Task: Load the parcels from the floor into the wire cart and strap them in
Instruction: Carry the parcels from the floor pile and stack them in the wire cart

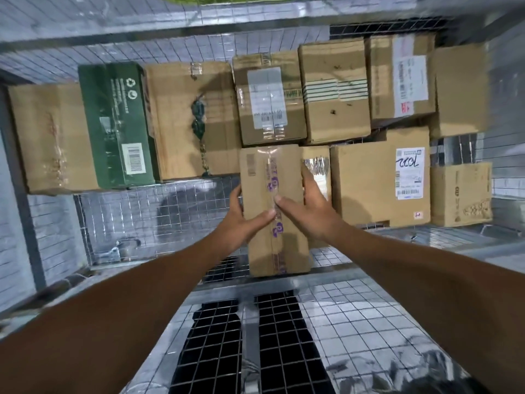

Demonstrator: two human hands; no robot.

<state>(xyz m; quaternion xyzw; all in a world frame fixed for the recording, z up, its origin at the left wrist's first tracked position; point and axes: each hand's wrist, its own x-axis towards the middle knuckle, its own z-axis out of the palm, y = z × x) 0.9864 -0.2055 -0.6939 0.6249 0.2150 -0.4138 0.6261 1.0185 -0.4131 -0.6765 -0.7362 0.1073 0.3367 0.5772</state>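
I look down into the wire cart (119, 217), whose mesh floor shows bare at the near left. Both hands hold a narrow brown parcel with purple-printed tape (272, 177) over the cart's middle. My left hand (244, 220) grips its left edge with the thumb on top. My right hand (309, 203) grips its right edge, thumb across the tape. Several parcels lie in the cart beyond it: a green box (116, 123), a large brown box (190, 118), a labelled box (267, 100) and a box marked by hand (380, 177).
The cart's near mesh wall (355, 308) stands below my forearms, with my dark trouser legs behind it. A steel frame bar (170, 27) runs along the far side. More brown boxes (460, 89) fill the right end. A small box (460, 194) sits at the right.
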